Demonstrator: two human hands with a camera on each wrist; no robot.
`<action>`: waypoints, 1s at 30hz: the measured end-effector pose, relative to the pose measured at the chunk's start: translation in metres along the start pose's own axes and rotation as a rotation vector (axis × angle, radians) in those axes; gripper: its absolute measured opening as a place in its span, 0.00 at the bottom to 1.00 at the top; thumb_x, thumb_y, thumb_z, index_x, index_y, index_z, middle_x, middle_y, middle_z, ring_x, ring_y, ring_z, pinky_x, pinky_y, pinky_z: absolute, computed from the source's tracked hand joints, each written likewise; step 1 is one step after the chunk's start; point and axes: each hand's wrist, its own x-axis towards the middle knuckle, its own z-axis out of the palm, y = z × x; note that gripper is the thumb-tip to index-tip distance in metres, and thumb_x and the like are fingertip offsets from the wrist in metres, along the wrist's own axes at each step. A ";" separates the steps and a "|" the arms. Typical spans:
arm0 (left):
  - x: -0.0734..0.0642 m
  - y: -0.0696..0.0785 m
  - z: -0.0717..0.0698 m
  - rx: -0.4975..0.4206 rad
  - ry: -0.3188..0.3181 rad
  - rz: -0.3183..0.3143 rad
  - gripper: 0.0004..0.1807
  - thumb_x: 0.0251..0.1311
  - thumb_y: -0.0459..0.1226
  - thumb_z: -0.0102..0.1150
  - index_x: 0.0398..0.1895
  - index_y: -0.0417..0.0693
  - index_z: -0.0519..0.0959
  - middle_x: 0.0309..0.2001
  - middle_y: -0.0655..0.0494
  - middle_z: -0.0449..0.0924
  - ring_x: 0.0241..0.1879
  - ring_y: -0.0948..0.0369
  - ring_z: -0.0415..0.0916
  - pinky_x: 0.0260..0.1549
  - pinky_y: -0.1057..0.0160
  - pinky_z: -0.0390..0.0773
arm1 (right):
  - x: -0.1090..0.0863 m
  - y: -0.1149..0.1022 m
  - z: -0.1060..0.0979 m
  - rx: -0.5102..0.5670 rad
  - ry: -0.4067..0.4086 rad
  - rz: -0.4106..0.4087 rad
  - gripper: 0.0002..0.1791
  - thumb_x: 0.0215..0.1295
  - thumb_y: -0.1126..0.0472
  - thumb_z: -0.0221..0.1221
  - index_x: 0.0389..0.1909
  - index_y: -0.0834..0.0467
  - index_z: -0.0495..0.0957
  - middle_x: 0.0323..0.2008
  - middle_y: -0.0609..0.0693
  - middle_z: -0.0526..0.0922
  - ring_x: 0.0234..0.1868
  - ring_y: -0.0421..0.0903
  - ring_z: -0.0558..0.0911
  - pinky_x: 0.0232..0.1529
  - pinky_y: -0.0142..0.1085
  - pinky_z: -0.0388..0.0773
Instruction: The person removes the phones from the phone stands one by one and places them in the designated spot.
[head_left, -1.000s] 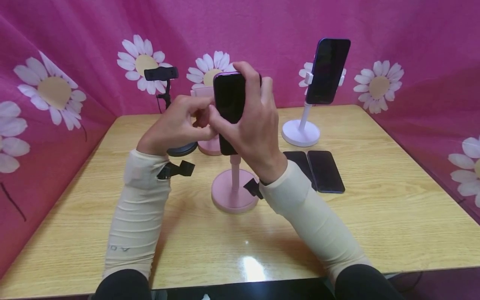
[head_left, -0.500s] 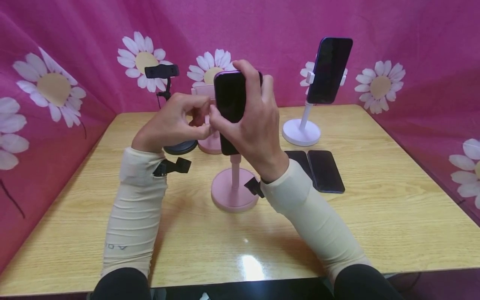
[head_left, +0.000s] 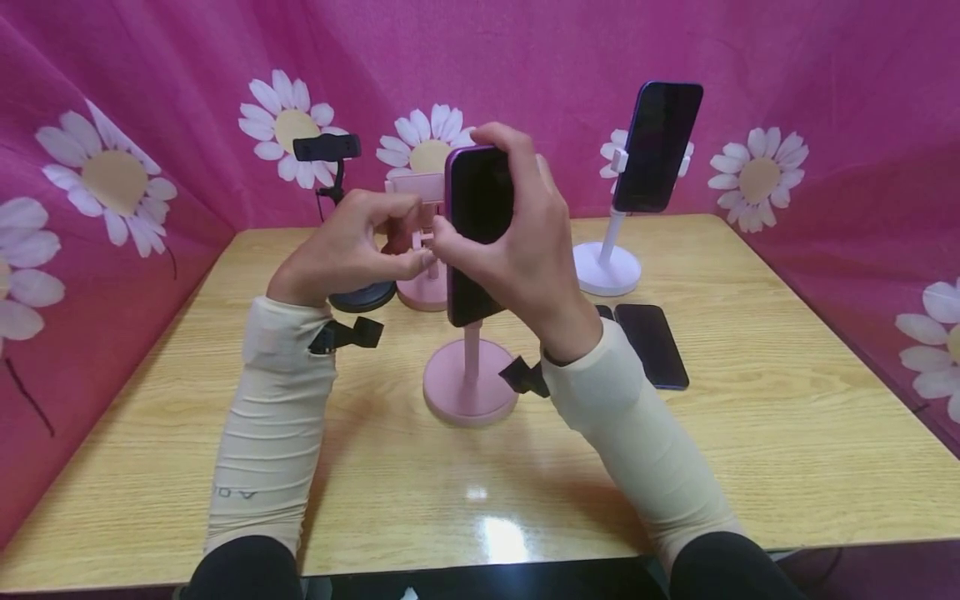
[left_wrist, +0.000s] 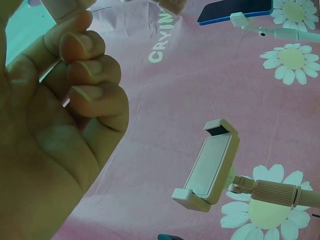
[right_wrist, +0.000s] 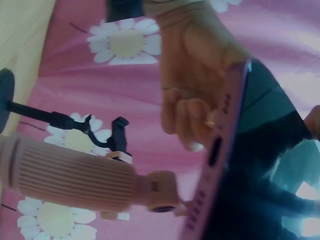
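My right hand [head_left: 536, 242] grips a phone [head_left: 480, 196] with a purple edge and dark screen, fingers over its top and right side and thumb across its lower left. The phone stands upright in front of the nearest pink phone stand [head_left: 471, 392], hiding the stand's upper part. At the phone's left side, my left hand [head_left: 356, 246] has its fingers curled and pinches the pale clamp [left_wrist: 60, 7] of that stand. In the right wrist view, the stand's ribbed pink neck [right_wrist: 75, 175] runs to behind the phone's lower edge.
Behind stand another pink phone stand [head_left: 420, 187] and a black stand [head_left: 327, 147]. A white stand [head_left: 607, 267] at the back right bears an upright phone [head_left: 660, 146]. Dark phones [head_left: 652, 343] lie beside my right wrist. A pink flowered cloth [head_left: 525, 67] surrounds the table.
The right hand and its phone have shifted right and turned slightly, widening the gap to the left hand. Over the second, the left hand has drawn slightly left.
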 end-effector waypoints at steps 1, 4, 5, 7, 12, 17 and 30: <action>0.000 0.000 0.000 -0.001 0.000 -0.003 0.11 0.51 0.34 0.66 0.25 0.44 0.71 0.21 0.55 0.68 0.24 0.59 0.68 0.22 0.61 0.67 | 0.000 -0.001 -0.002 0.028 -0.017 0.020 0.37 0.49 0.55 0.68 0.61 0.56 0.66 0.46 0.51 0.75 0.45 0.42 0.73 0.38 0.36 0.79; 0.000 0.002 0.000 -0.002 -0.003 -0.010 0.13 0.52 0.35 0.66 0.24 0.43 0.70 0.20 0.54 0.68 0.24 0.58 0.68 0.22 0.61 0.66 | 0.002 -0.005 -0.009 0.099 -0.062 0.085 0.37 0.48 0.57 0.68 0.61 0.55 0.66 0.45 0.50 0.76 0.43 0.42 0.75 0.39 0.37 0.79; 0.000 0.002 -0.001 0.000 -0.004 -0.011 0.13 0.52 0.35 0.66 0.24 0.43 0.70 0.20 0.54 0.68 0.24 0.58 0.68 0.22 0.61 0.66 | 0.002 -0.007 -0.011 0.120 -0.074 0.105 0.37 0.48 0.58 0.68 0.61 0.55 0.66 0.45 0.50 0.76 0.42 0.42 0.75 0.39 0.37 0.78; 0.000 0.003 0.000 0.001 -0.007 -0.012 0.13 0.52 0.35 0.66 0.24 0.42 0.69 0.20 0.54 0.68 0.25 0.58 0.67 0.22 0.61 0.66 | 0.002 -0.013 -0.015 0.160 -0.098 0.150 0.36 0.49 0.60 0.67 0.61 0.56 0.66 0.44 0.51 0.76 0.41 0.43 0.75 0.39 0.38 0.77; 0.001 0.005 0.001 0.001 -0.008 -0.010 0.14 0.52 0.36 0.67 0.23 0.42 0.69 0.20 0.54 0.68 0.25 0.59 0.67 0.22 0.60 0.66 | 0.003 -0.031 -0.024 0.210 -0.131 0.203 0.33 0.50 0.63 0.64 0.59 0.62 0.65 0.44 0.56 0.74 0.41 0.46 0.74 0.40 0.40 0.75; 0.001 0.009 0.003 0.040 0.009 0.004 0.15 0.52 0.37 0.68 0.23 0.43 0.69 0.20 0.54 0.66 0.23 0.60 0.66 0.21 0.62 0.64 | 0.004 -0.034 -0.027 0.223 -0.143 0.201 0.33 0.51 0.63 0.64 0.59 0.62 0.65 0.44 0.56 0.74 0.41 0.47 0.73 0.40 0.41 0.74; 0.004 0.025 0.011 0.266 0.058 0.024 0.10 0.56 0.38 0.61 0.26 0.48 0.69 0.20 0.51 0.68 0.21 0.60 0.65 0.19 0.64 0.63 | 0.005 -0.029 -0.024 0.255 -0.129 0.144 0.29 0.50 0.65 0.65 0.52 0.65 0.64 0.38 0.54 0.74 0.37 0.46 0.75 0.36 0.39 0.75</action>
